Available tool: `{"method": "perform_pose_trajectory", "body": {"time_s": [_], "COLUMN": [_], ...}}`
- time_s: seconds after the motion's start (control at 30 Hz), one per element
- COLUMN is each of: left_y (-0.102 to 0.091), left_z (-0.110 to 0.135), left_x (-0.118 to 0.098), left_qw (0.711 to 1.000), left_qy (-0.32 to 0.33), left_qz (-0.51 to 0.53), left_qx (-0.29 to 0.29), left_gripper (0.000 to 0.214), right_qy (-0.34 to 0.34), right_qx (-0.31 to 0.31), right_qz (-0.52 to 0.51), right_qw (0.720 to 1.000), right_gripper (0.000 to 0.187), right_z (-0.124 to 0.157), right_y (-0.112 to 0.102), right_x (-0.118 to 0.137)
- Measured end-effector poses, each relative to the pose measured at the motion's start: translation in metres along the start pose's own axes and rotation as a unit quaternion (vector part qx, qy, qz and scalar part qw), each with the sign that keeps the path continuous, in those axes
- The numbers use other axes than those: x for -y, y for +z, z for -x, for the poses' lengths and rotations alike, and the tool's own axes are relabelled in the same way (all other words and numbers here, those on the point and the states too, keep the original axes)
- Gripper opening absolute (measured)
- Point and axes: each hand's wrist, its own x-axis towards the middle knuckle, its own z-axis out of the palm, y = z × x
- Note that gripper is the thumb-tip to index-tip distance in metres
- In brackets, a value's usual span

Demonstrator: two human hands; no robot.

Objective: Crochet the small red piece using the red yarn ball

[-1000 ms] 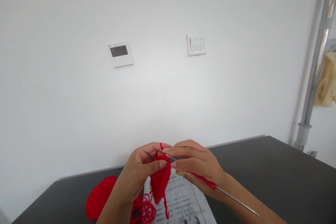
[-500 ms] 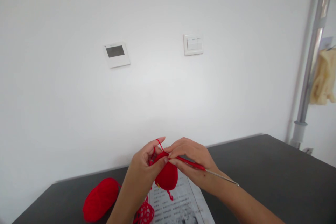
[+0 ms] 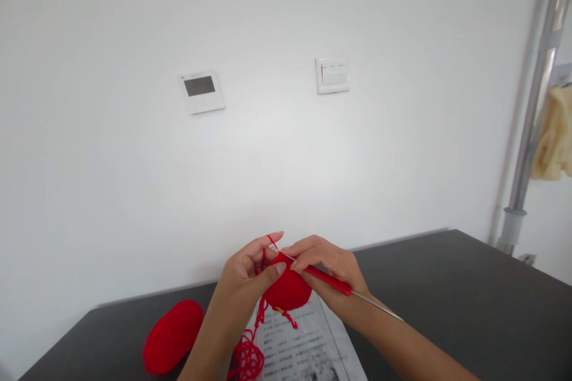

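Observation:
Pinched between the thumb and fingers of my left hand [image 3: 250, 268] is a rounded red crochet piece [image 3: 288, 290]. A strand of red yarn [image 3: 271, 241] runs over my raised left index finger. My right hand [image 3: 328, 262] grips a crochet hook [image 3: 330, 281] by its red handle; its thin metal shaft sticks out past the wrist. The hook's silver tip lies at the top edge of the piece, close to the strand. A short red tail and a small yellow bit hang from the piece's lower edge.
On the dark table [image 3: 438, 292] a red yarn ball [image 3: 173, 336] lies left of my forearm. Loose red yarn [image 3: 248, 360] is heaped beside a printed sheet [image 3: 295, 345] under my hands. The white wall behind carries a thermostat panel [image 3: 202, 92] and a light switch [image 3: 333, 75].
The hook's tip now shows beyond the top edge of the piece, near the strand. The crochet piece has tilted and shifted slightly right. Both hands keep their hold.

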Motion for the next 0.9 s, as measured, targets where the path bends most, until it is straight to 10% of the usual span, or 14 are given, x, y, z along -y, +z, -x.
{"method": "perform_pose_trajectory", "body": {"time_s": [0.9], "left_y": [0.0028], "left_z": [0.004], "left_x": [-0.0087], "left_qw": [0.997], "left_qy": [0.035], "left_qz": [-0.04], "left_qx": [-0.061], "left_gripper": [0.033], "right_qy": [-0.044], "right_qx": [0.008], "right_qz": [0.063], "right_qw": [0.997], "right_gripper": [0.016], "right_z": [0.0022], "right_y": [0.0009], "right_x": [-0.0022]}}
